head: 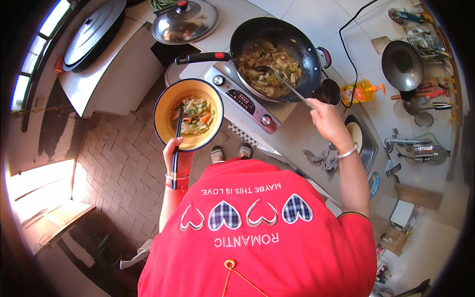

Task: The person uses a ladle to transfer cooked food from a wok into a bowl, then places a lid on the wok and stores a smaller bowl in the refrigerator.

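Note:
My left hand (pixel 173 154) grips the near rim of a yellow enamel bowl (pixel 162 118) with a dark rim, along with a pair of dark chopsticks (pixel 179 126). The chopsticks rest in the bowl, their tips among cooked vegetables and broth (pixel 196 115). In my right hand (pixel 328 120) is the handle of a metal ladle (pixel 291 86). Its scoop sits in the stewed vegetables (pixel 269 59) inside a black wok (pixel 308 48). That wok stands on an induction cooker (pixel 241 100) with a lit panel, its long black-and-red handle (pixel 202 57) pointing left above the bowl.
A glass-and-steel lid (pixel 187 24) lies on the counter behind the bowl. To the right are a dark cup (pixel 329 91), an orange soap bottle (pixel 358 92), a grey rag (pixel 323 159) and a sink (pixel 369 144). A black cable (pixel 342 37) hangs along the tiled wall.

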The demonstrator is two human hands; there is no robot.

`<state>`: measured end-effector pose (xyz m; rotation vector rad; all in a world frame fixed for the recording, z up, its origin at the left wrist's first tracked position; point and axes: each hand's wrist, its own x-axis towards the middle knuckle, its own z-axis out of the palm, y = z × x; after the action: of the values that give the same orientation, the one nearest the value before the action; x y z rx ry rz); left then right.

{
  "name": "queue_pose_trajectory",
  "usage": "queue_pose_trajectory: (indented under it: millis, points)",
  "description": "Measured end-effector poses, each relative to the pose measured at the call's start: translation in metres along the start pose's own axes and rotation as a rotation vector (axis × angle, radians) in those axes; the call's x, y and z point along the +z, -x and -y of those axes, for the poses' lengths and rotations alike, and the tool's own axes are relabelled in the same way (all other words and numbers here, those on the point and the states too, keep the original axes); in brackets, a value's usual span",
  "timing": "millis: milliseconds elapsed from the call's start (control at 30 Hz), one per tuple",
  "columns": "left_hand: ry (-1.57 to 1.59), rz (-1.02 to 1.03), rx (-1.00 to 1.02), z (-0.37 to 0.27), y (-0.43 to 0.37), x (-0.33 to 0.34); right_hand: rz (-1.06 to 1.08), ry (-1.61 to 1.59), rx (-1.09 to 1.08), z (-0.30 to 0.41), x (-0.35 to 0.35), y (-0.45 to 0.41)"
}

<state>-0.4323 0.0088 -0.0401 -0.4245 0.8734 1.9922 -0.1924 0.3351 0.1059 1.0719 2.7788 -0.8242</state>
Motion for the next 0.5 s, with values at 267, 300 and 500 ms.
queue_pose_trajectory:
  millis: [267,300,500]
  points:
    - [-0.031,0.032,-0.012,0.004,-0.009,0.004,-0.232,0.582,0.165,-0.021,-0.03,0.019]
    - [-0.047,0.032,-0.002,0.003,-0.006,0.011,-0.209,0.614,0.207,-0.028,-0.029,0.009]
    - [-0.017,0.051,-0.027,0.011,-0.009,0.02,0.045,-0.101,0.292,-0.075,0.013,-0.036]
